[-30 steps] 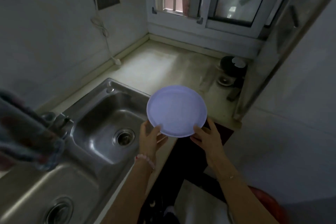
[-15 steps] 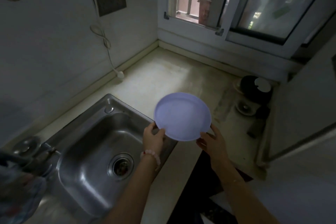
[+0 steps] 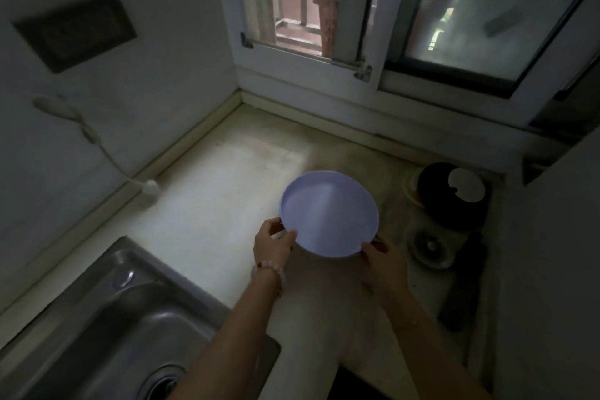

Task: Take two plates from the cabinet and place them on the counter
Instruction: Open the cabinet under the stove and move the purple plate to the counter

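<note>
A pale lilac plate (image 3: 329, 214) is held over the light stone counter (image 3: 220, 204), tilted a little toward me. My left hand (image 3: 271, 245) grips its near-left rim, thumb on top. My right hand (image 3: 383, 265) holds the near-right rim from below and the side. Whether a second plate lies under the first, I cannot tell. The cabinet is out of view.
A steel sink (image 3: 107, 328) fills the lower left. A black round pot (image 3: 453, 196) with a white lid piece and a small round dish (image 3: 430, 248) stand at the counter's right. A cord with a white plug (image 3: 151, 187) hangs from the left wall. A window (image 3: 454, 10) is behind.
Both hands have carried the plate forward, away from the sink's edge and out over the counter. The view has moved closer to the window corner.
</note>
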{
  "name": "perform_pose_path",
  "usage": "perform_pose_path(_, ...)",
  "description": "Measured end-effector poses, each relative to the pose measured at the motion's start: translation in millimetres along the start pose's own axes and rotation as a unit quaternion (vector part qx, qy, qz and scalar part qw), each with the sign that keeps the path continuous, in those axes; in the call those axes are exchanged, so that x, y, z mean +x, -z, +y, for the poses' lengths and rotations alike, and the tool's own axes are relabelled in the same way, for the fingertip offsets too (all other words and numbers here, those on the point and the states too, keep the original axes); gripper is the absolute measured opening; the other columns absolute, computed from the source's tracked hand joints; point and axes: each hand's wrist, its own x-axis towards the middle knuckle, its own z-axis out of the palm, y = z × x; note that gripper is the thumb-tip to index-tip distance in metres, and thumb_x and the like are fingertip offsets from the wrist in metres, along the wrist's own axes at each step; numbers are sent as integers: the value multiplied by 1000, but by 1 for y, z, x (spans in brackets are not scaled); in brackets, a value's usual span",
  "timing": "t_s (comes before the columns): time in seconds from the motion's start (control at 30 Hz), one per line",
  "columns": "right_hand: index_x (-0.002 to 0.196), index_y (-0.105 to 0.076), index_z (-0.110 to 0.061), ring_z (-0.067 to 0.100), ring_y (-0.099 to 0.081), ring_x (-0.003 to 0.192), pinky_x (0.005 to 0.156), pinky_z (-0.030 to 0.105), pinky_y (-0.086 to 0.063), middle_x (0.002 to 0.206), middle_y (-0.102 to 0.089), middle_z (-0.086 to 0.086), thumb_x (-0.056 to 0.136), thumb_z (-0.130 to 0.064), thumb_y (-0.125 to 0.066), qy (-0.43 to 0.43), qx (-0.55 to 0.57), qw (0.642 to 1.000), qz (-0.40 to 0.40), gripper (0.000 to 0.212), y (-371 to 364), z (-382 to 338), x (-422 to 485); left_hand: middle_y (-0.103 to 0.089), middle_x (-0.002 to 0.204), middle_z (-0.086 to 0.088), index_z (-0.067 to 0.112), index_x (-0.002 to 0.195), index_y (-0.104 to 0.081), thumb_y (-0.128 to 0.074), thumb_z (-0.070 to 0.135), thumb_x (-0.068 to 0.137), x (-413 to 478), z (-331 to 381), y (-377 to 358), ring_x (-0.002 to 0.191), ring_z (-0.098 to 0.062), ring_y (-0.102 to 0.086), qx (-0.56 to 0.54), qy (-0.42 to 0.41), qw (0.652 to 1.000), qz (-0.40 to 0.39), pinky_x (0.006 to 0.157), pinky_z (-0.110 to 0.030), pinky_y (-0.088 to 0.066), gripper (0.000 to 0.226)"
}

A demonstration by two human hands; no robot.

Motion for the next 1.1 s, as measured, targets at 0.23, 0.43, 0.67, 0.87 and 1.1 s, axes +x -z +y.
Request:
perform_pose_path(0.23, 106, -66, -1, 33, -64, 100, 90, 51, -52, 105, -69, 19, 92, -12, -57, 12, 37, 999, 35, 20, -1, -12, 69, -60, 125, -17, 4, 123, -55, -63, 7, 84, 56, 25, -49, 113, -33, -55, 38, -2, 999, -21, 97, -48, -47, 40)
perform_pose_path(0.43, 104, -66, -2, 29, -63, 99, 87, 43, -51, 103, -68, 16, 90, -8, -57, -20, 23, 995, 91, 17, -4, -12, 122, -62, 122, -18, 3, 121, -58, -62, 5, 83, 97, 39, -78, 111, -34, -56, 58, -18, 998, -33, 97, -47, -46, 38)
perform_pose_path(0.67, 103, -68, -11, 22, -61, 96, 89, 40, -50, 97, -67, 5, 90, -9, -57, -13, 11, 992, 122, 17, -1, -10, 150, -65, 116, -17, 5, 119, -60, -63, 8, 83, 124, 41, -104, 105, -31, -60, 90, -24, 995, -47, 86, -33, -46, 36)
perform_pose_path(0.87, 108, -67, -15, 15, -58, 91, 82, 30, -44, 94, -64, -1, 89, -8, -57, -4, -8, 991, 134, 22, 0, -6, 161, -69, 106, -16, 7, 113, -64, -63, 12, 81, 137, 37, -111, 84, -23, -60, 135, -39, 989, -41, 76, -30, -46, 32)
perform_pose_path(1.1, 111, -67, -13, 17, -58, 93, 85, 33, -46, 97, -64, 0, 90, -13, -57, -3, -10, 992, 129, 23, -1, -3, 161, -65, 119, -16, 6, 124, -58, -61, 15, 86, 139, 38, -108, 107, -30, -60, 139, -27, 989, -41, 95, -40, -48, 39)
